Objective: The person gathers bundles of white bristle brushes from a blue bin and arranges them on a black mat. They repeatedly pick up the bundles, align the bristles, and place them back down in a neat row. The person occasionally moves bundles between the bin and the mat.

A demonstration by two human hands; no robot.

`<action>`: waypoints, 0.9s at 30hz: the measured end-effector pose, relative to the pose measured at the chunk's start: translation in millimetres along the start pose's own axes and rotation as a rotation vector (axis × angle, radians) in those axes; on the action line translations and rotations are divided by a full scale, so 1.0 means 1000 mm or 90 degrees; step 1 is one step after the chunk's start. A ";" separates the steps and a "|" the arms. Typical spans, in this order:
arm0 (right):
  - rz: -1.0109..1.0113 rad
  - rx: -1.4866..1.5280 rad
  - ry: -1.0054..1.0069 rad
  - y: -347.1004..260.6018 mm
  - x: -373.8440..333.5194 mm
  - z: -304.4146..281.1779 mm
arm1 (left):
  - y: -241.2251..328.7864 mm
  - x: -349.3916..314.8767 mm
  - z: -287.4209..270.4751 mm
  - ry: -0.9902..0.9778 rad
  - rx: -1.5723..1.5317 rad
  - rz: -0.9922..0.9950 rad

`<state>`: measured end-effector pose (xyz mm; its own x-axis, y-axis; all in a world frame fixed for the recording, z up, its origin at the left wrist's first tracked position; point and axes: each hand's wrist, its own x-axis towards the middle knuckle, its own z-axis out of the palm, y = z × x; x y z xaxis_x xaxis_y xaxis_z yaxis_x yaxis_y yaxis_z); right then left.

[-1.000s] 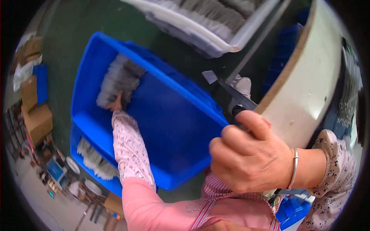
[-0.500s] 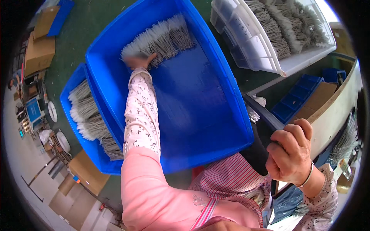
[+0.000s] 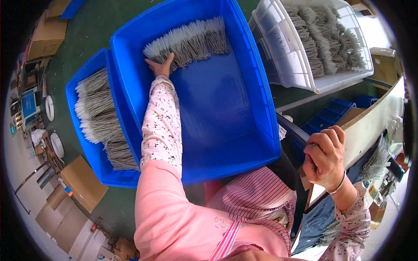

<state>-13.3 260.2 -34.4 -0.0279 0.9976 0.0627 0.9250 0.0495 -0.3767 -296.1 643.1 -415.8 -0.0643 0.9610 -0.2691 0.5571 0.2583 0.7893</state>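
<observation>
My left hand (image 3: 160, 66) reaches into a large blue bin (image 3: 261, 100), at the near left end of a row of thin wire brushes (image 3: 191, 41) with white bristle tips. Its thumb is stretched out and apart from the visible finger, against the brushes; the other fingers are hidden. The brushes stand packed side by side along the bin's far part. My right hand (image 3: 324, 156) is held at the right, fingers curled into a fist, beside the end of a dark metal bar (image 3: 292, 129). What lies inside the fist, if anything, is hidden.
A second blue bin (image 3: 80, 143) with stacked brushes stands at the left. At the upper right is a white crate (image 3: 283, 48) full of brushes. A workbench edge (image 3: 374, 104) runs along the right, with blue trays (image 3: 328, 115) below. Cardboard boxes (image 3: 82, 182) stand on the left.
My left hand was blurred over the brushes' end; now it is still, lower against them, thumb out. My right fist stays beside the bar. The whole view has shifted slightly.
</observation>
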 end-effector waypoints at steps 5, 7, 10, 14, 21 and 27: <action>-0.013 -0.017 0.011 -0.003 0.000 0.002 | 0.007 -0.063 0.015 0.083 0.168 0.074; -0.014 -0.021 0.012 -0.003 -0.003 0.001 | 0.015 -0.090 0.028 0.077 0.294 0.077; -0.027 -0.019 0.010 -0.004 0.000 0.001 | 0.009 -0.107 0.045 0.075 0.457 0.074; -0.022 -0.014 0.012 -0.003 0.000 0.002 | 0.006 -0.112 0.057 0.096 0.551 0.093; -0.019 -0.014 0.006 -0.003 0.001 0.001 | -0.019 -0.087 0.055 0.185 0.609 0.318; -0.017 -0.019 -0.002 -0.003 0.000 0.001 | -0.002 -0.055 0.040 0.221 0.690 0.489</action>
<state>-16.3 259.6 -34.6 -0.0539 0.9961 0.0692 0.9347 0.0747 -0.3474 -260.3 586.0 -425.0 0.4382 0.8428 0.3125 0.8981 -0.3967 -0.1896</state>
